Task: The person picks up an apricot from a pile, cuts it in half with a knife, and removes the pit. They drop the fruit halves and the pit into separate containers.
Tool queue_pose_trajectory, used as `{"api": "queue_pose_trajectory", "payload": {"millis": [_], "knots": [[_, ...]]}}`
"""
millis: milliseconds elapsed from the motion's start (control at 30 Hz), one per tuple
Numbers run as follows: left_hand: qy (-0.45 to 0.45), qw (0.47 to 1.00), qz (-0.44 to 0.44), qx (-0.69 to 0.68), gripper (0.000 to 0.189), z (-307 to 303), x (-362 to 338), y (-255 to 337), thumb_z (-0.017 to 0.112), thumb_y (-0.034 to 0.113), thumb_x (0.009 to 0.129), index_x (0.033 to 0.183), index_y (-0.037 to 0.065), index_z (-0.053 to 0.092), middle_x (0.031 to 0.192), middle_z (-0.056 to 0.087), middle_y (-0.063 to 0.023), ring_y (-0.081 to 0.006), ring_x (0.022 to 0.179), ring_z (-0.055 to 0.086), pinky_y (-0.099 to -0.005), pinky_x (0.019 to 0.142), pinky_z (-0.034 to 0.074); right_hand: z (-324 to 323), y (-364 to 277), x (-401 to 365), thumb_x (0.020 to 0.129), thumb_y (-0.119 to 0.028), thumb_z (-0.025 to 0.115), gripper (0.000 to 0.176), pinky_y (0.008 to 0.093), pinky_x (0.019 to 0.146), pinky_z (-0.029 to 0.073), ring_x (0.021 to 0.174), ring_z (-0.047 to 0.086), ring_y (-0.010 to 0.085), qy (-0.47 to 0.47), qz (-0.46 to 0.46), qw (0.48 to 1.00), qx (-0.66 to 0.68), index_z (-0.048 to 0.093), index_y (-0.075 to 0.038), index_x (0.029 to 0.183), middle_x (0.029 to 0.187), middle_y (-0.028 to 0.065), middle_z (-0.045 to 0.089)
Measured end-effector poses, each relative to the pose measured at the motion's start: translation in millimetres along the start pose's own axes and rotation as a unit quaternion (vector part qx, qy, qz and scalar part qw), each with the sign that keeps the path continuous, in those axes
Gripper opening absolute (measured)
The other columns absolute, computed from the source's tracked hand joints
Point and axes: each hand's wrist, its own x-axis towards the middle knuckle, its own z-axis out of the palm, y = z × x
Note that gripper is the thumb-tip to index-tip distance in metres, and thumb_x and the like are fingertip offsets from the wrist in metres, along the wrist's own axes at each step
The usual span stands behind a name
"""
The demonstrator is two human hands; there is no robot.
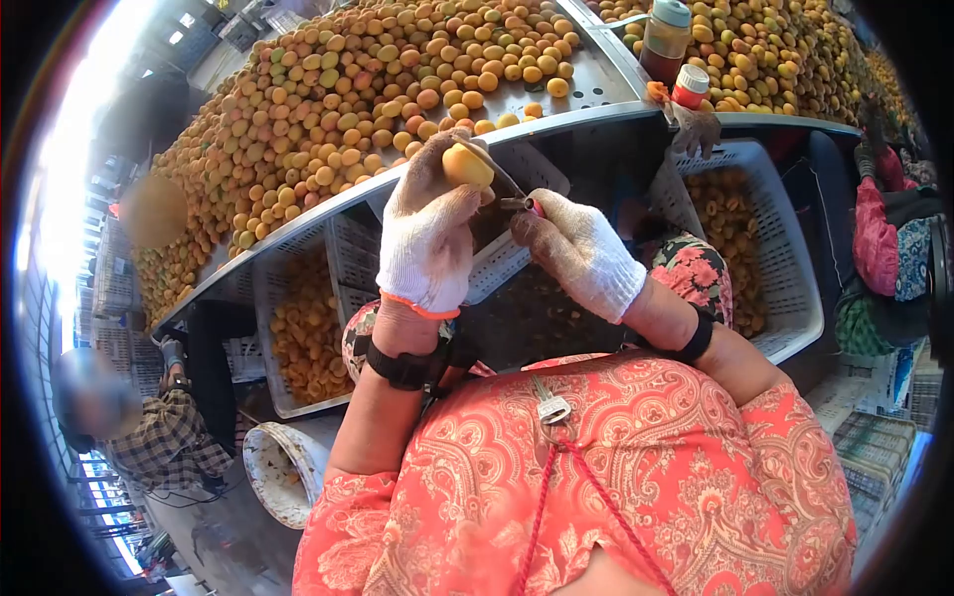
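Observation:
My left hand point(429, 228), in a soiled white knit glove, is closed around a yellow apricot point(467, 167) near the edge of the metal table. My right hand point(581, 248), gloved the same way, grips a small knife point(519, 202) by its reddish handle. The thin blade points up and left and lies right at the apricot's side. Beneath my hands stands a plastic crate point(512, 260), partly hidden by them. Halved apricots point(303, 333) fill a crate to my left.
Heaped whole apricots point(338, 109) cover the metal table point(616, 60). A jar of dark liquid point(666, 42) and a red, white-lidded bottle point(691, 86) stand on it. Another crate point(795, 288) holds apricot pieces at right. A white bucket point(281, 472) is at lower left. Co-workers sit on both sides.

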Motion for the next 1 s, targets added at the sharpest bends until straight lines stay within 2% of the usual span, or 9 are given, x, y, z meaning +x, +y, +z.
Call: {"api": "queue_pose_trajectory", "payload": {"millis": [67, 300, 367, 500, 633, 700, 767, 867, 1000], "knots": [[-0.004, 1.0, 0.015, 0.01, 0.054, 2.3, -3.6, 3.9, 0.067, 0.001, 0.084, 0.135, 0.0, 0.05, 0.129, 0.054, -0.0104, -0.0199, 0.113, 0.056, -0.0308, 0.088, 0.049, 1.9, -9.2, -3.8, 0.1, -0.025, 0.055, 0.026, 0.0376, 0.058, 0.046, 0.06, 0.058, 0.0278, 0.005, -0.014, 0.999, -0.05, 0.053, -0.001, 0.092, 0.065, 0.0171, 0.055], [0.02, 0.999, 0.009, 0.03, 0.051, 11.9, -13.6, 7.7, 0.058, -0.008, 0.084, 0.133, -0.001, 0.051, 0.119, 0.058, -0.0094, -0.0165, 0.103, 0.058, -0.029, 0.085, 0.051, 4.6, -15.7, -10.3, 0.1, -0.023, 0.055, 0.023, 0.0404, 0.057, 0.046, 0.063, 0.061, 0.0377, -0.005, -0.026, 0.994, -0.109, 0.054, -0.001, 0.092, 0.068, 0.0223, 0.056], [0.016, 1.0, -0.019, 0.014, 0.053, 13.1, -17.9, 12.3, 0.056, -0.01, 0.083, 0.134, 0.002, 0.051, 0.11, 0.059, -0.0072, -0.0149, 0.096, 0.059, -0.0292, 0.083, 0.052, 13.0, -4.1, -7.7, 0.101, -0.021, 0.053, 0.022, 0.0383, 0.054, 0.044, 0.058, 0.059, 0.0289, 0.054, -0.135, 0.978, -0.152, 0.054, -0.002, 0.092, 0.066, 0.0161, 0.056], [0.047, 0.998, 0.016, 0.03, 0.048, 14.2, -19.0, 10.9, 0.056, -0.011, 0.081, 0.128, 0.001, 0.055, 0.108, 0.059, -0.0051, -0.0132, 0.098, 0.058, -0.0269, 0.084, 0.05, 16.6, -5.8, -8.5, 0.102, -0.026, 0.05, 0.026, 0.0278, 0.053, 0.038, 0.059, 0.043, 0.0085, 0.022, 0.002, 0.997, -0.069, 0.055, -0.002, 0.094, 0.065, 0.0006, 0.048], [0.067, 0.997, -0.009, 0.028, 0.05, 15.6, -21.1, 15.8, 0.057, -0.01, 0.083, 0.132, 0.003, 0.053, 0.11, 0.057, -0.0039, -0.0111, 0.099, 0.056, -0.0259, 0.086, 0.049, 21.4, -10.9, -8.8, 0.102, -0.032, 0.05, 0.032, 0.0265, 0.053, 0.037, 0.058, 0.043, 0.0081, 0.008, 0.005, 0.997, -0.077, 0.054, -0.002, 0.094, 0.064, 0.0009, 0.048], [0.05, 0.987, 0.048, 0.143, 0.051, 11.8, -18.5, 10.4, 0.057, -0.01, 0.083, 0.132, 0.004, 0.053, 0.11, 0.057, -0.0042, -0.0108, 0.098, 0.056, -0.026, 0.087, 0.049, 22.9, -12.1, -9.3, 0.102, -0.037, 0.049, 0.036, 0.0267, 0.053, 0.038, 0.059, 0.043, 0.0078, 0.006, 0.048, 0.998, -0.049, 0.053, -0.002, 0.093, 0.064, 0.0007, 0.048], [0.043, 0.987, 0.075, 0.136, 0.052, 12.5, -19.0, 8.7, 0.058, -0.009, 0.084, 0.134, 0.004, 0.051, 0.11, 0.057, -0.005, -0.0117, 0.097, 0.058, -0.0265, 0.086, 0.05, 24.9, -13.9, -10.0, 0.103, -0.036, 0.049, 0.036, 0.0264, 0.053, 0.037, 0.059, 0.043, 0.0076, 0.011, 0.029, 0.998, -0.059, 0.053, -0.002, 0.093, 0.064, 0.0007, 0.048], [0.054, 0.993, 0.033, -0.104, 0.047, 15.3, -23.6, 5.7, 0.062, -0.001, 0.089, 0.134, 0.004, 0.05, 0.108, 0.06, -0.0052, -0.0129, 0.093, 0.06, -0.0258, 0.079, 0.051, 30.8, -15.6, -9.0, 0.104, -0.033, 0.048, 0.034, 0.0271, 0.053, 0.038, 0.06, 0.045, 0.008, 0.025, 0.004, 0.997, -0.073, 0.053, -0.001, 0.093, 0.065, 0.0013, 0.049], [0.102, 0.989, 0.036, -0.097, 0.034, 26.5, -20.2, -17.0, 0.061, 0.018, 0.099, 0.129, 0.005, 0.053, 0.102, 0.061, 0.0001, -0.0083, 0.088, 0.058, -0.022, 0.073, 0.048, 36.1, -18.2, -2.1, 0.104, -0.023, 0.047, 0.027, 0.0317, 0.055, 0.042, 0.06, 0.048, 0.0124, 0.084, -0.064, 0.982, -0.154, 0.052, 0.001, 0.094, 0.067, 0.0076, 0.054]]}}
